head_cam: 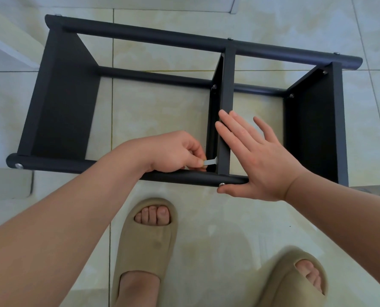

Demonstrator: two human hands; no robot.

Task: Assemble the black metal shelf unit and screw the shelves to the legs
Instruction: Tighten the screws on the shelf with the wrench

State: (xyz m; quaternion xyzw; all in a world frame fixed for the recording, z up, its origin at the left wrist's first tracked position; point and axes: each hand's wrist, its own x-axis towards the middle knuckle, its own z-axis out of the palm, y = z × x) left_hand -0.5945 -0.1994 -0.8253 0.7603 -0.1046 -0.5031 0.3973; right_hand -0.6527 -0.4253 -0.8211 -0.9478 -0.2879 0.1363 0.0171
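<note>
The black metal shelf unit [62, 103] lies on its side on the tiled floor, three shelves standing between round legs. My left hand [173, 151] pinches a small flat silver wrench [210, 162] just inside the near leg [184, 176], beside the middle shelf [225, 89]. My right hand [255, 156] lies flat with straight fingers against the middle shelf's edge, its thumb along the near leg by a silver screw head [222, 184]. What the wrench's tip meets is hidden in the corner.
Silver screw heads show at the near leg's left end [19, 165] and on the far legs. My two feet in beige slippers [144, 244] stand close in front of the unit. A white furniture edge [5, 45] is at the left.
</note>
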